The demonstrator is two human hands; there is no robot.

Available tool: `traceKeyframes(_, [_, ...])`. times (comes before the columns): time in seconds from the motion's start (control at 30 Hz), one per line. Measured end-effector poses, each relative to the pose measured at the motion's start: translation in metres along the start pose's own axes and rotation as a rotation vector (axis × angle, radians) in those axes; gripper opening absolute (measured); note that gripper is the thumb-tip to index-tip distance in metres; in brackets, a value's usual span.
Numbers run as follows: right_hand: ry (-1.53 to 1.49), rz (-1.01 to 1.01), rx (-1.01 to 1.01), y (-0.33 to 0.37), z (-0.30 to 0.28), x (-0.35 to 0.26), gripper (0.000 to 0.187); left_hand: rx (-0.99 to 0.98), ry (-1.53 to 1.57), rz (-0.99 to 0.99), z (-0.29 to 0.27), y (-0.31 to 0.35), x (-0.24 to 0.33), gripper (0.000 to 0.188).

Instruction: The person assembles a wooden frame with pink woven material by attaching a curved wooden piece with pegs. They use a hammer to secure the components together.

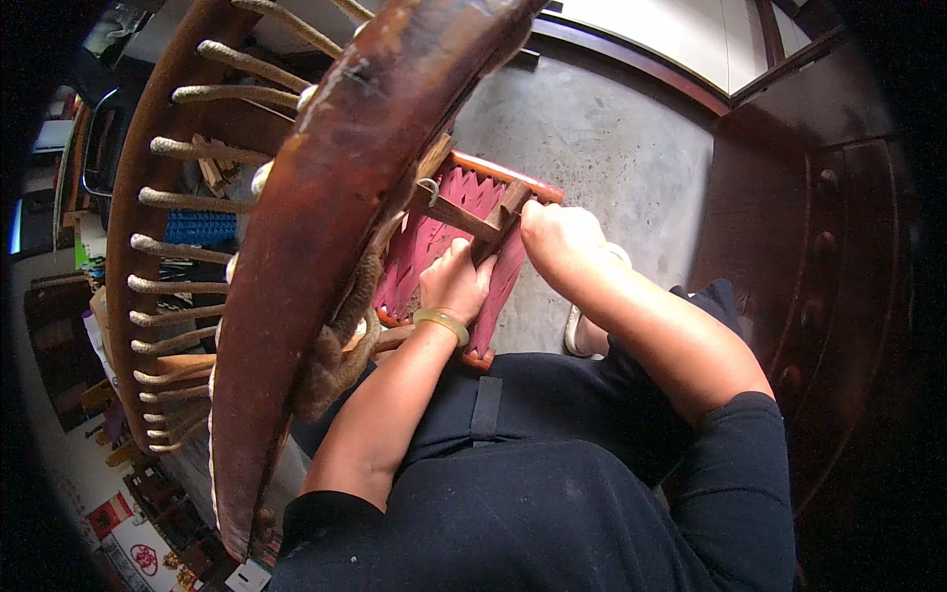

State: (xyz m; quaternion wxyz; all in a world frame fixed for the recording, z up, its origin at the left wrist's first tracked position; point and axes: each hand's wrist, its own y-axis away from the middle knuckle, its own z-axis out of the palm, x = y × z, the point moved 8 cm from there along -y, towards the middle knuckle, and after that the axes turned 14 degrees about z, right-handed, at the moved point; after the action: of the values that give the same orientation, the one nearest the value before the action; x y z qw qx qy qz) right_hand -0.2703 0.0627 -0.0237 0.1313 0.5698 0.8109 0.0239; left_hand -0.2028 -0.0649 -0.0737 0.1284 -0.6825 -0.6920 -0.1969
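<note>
My left hand (454,281), with a pale bangle on its wrist, is closed around the lower end of a dark wooden bar (498,219). A crosspiece (454,210) joins this bar and runs left to the big rope-laced piece. My right hand (557,235) is a closed fist by the bar's upper end; its fingertips are turned away, so what it grips is hidden. Beneath both hands is a low stool (424,257) with a woven red strap seat and orange-brown rails. Close on the left looms a large glossy brown curved body (326,197), which looks like a drum.
Thick pale ropes (197,204) stretch from the brown body to a curved wooden hoop (123,257). A blue plastic basket (200,226) shows behind them. Dark wooden furniture (789,217) stands on the right, beside grey floor (612,128). A shoe (582,331) is by the stool.
</note>
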Motion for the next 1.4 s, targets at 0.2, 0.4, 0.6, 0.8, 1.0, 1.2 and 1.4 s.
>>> traceKeyframes(0.2, [0.006,0.015,0.013,-0.004,-0.006,0.005,0.008,-0.001,0.007,-0.010,0.001,0.001,-0.002,0.032])
traceKeyframes(0.4, [-0.031,0.058,0.008,-0.009,-0.007,0.010,0.009,-0.005,-0.011,-0.002,0.003,0.001,-0.003,0.033])
traceKeyframes(0.6, [-0.029,0.053,0.033,-0.005,-0.003,0.005,0.009,0.004,-0.006,0.020,-0.001,0.000,0.001,0.034])
traceKeyframes(0.8, [-0.038,0.072,-0.004,0.002,0.003,0.001,0.011,-0.029,-0.015,-0.005,0.002,-0.001,0.000,0.034])
traceKeyframes(1.0, [-0.026,0.043,0.041,-0.005,-0.009,0.006,0.010,0.005,-0.003,0.010,0.000,0.001,0.000,0.033])
traceKeyframes(1.2, [-0.010,0.051,0.083,-0.010,-0.016,0.010,0.010,0.006,-0.007,0.001,0.004,0.003,-0.005,0.034])
traceKeyframes(1.4, [0.011,0.014,0.046,0.003,-0.006,-0.005,0.009,-0.005,-0.007,0.009,0.003,0.000,-0.003,0.034])
